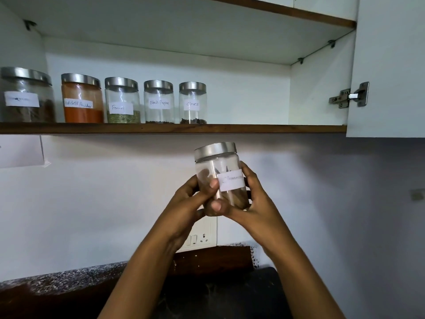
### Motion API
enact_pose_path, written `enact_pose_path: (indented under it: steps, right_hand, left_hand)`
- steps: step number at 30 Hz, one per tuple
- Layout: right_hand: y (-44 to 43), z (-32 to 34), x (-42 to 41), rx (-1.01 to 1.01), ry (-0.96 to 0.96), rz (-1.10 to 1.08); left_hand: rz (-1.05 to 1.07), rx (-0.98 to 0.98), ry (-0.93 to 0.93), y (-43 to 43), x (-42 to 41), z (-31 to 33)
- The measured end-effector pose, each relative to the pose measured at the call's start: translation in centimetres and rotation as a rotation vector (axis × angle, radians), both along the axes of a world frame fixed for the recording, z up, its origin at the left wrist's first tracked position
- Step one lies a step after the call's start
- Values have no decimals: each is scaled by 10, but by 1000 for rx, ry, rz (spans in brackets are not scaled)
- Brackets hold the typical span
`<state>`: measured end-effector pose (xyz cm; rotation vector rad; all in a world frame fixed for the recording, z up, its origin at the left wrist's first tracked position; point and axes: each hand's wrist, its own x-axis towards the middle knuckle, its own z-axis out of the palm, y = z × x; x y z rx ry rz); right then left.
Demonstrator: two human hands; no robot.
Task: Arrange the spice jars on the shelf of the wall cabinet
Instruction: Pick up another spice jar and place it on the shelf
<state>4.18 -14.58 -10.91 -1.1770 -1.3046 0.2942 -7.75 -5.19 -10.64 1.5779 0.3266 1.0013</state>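
Both hands hold one glass spice jar (220, 174) in the air below the cabinet shelf (172, 128), just under the frame's centre; the left hand (188, 203) clasps its lower side from about eight o'clock, thumb laid across the glass, and the right hand (250, 199) closes on it from about four o'clock, fingers wrapped behind and thumb at the base; the jar tilts slightly, its steel lid (215, 150) leaning toward eleven o'clock; a white label (231, 180) faces the camera, its writing too blurred to read, and brown pieces lie inside.

At about ten o'clock from the held jar, five lidded jars stand in a row on the shelf, running from the nine o'clock edge toward centre: a jar of dark spice (26, 96) with an unreadable label; a jar of orange-red powder (81, 100); the Fennel jar (122, 101); the Black Pepper jar (158, 102); the Cloves jar (192, 103), directly at twelve o'clock above the left hand; the shelf toward two o'clock is bare up to the open cabinet door (388, 65) and its hinge (349, 96).

At six o'clock, behind the forearms, a wall socket panel (202, 236) sits above a speckled countertop (69, 277).
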Motion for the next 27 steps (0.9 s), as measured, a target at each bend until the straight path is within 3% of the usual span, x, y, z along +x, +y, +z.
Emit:
enact_pose_path:
  steps: [5, 8, 11, 17, 24, 27]
  right_hand:
    - [-9, 11, 17, -69, 92, 164]
    - [-8, 14, 18, -34, 127, 124]
    - [-8, 15, 18, 30, 153, 44]
    - [-12, 34, 28, 57, 107, 9]
    - [-2, 106, 62, 38, -27, -11]
    - [16, 140, 81, 25, -73, -37]
  left_hand:
    - [-77, -98, -72, 7, -1, 6]
    - [-18, -77, -93, -1, 3, 10]
    - [119, 67, -129, -9, 7, 14]
    - [126, 280, -39, -11, 13, 32]
    - [184, 449, -74, -8, 37, 101]
    - [266, 503, -9, 4, 51, 132]
